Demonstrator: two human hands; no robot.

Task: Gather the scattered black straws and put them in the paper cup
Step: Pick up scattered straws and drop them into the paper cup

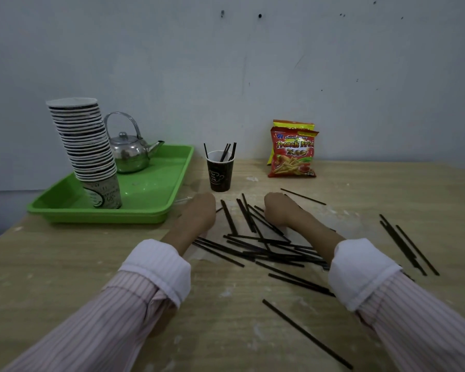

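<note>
Straws still mostly on the table, a few already in the cup

Black straws (263,245) lie in a loose criss-crossed heap on the wooden table (65,277), thin and matte. More are strewn to the right (406,242), and one lies alone near the front edge (306,334). Just beyond the heap stands the dark paper cup (220,171), upright, with a handful of straws (227,151) leaning inside it.

Gathering looks to be the step in hand. The left hand (198,213) rests at the heap's left edge and the right hand (282,209) on its far part. Both are turned palm down with fingers curled out of sight, so I cannot tell how far either is closed or whether it grips anything. The next move likely calls for raking the straws parallel into a bundle, since crossed ones would snag at the cup's rim.

Left of the cup sits a green tray (156,194) with a stack of paper cups (87,146) and a metal kettle (130,153); snack packets (293,151) lean against the wall.
</note>
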